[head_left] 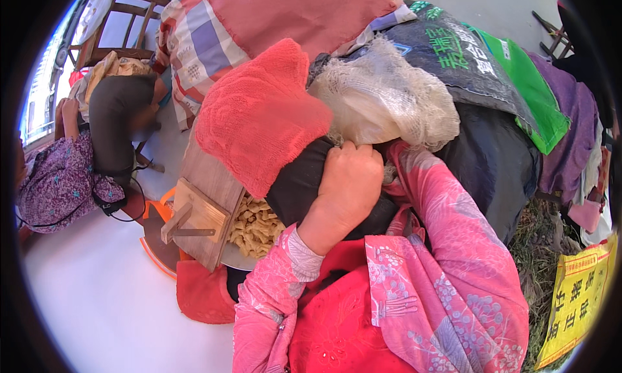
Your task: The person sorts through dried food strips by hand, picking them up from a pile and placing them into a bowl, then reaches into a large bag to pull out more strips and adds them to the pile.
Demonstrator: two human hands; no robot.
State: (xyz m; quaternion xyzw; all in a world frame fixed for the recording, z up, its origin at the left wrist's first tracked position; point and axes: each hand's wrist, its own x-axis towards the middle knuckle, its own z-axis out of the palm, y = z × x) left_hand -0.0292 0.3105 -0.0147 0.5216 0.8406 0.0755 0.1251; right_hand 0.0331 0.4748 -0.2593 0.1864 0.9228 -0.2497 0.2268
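Observation:
A bunched white mesh cloth [389,91] lies just beyond my hands, over dark fabric. My left hand [353,175] is closed, its curled fingers at the near edge of the mesh and seeming to pinch it. From the right, my pink-sleeved right arm [447,198] reaches to the same spot. My right hand is hidden behind the left hand and the mesh, so its fingers do not show. To the left of the mesh, a red towel [265,114] drapes over my dark-clothed knee [301,185].
Left of my knee, a wooden board with a handled block [194,211] stands over a basin of pale yellow pieces [254,227]. Stuffed sacks, one black [466,68], one checked [201,49], lie ahead. A yellow printed sack [576,295] is at right. Another person [71,172] sits at left.

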